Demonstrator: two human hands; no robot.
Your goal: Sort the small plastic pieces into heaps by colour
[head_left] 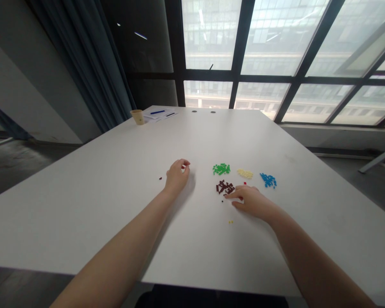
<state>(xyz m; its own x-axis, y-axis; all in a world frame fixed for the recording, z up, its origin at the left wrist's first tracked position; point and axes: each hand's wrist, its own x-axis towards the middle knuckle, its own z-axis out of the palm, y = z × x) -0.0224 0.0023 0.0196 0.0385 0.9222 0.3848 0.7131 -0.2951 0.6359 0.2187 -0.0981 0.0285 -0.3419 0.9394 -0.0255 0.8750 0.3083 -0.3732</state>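
Observation:
My right hand [248,199] reaches over the table with its index finger stretched out and its thumb apart. The index fingertip touches the near edge of a pile of small dark brown bricks [225,187]. A tiny dark piece [222,201] lies just in front of that pile. My left hand [177,174] hovers or rests left of the piles, fingers curled toward the thumb; whatever may be between them is too small to make out. Left of it sits a small brown piece [160,178]. A red piece [245,183] lies just beyond my right hand.
Beyond the brown pile are green bricks [221,169], pale yellow bricks [245,173] and blue bricks [268,180]. Small yellow pieces [231,222] lie closer to me. A paper cup [137,117] and papers [150,116] with a blue pen [157,112] occupy the white table's [115,205] far left corner.

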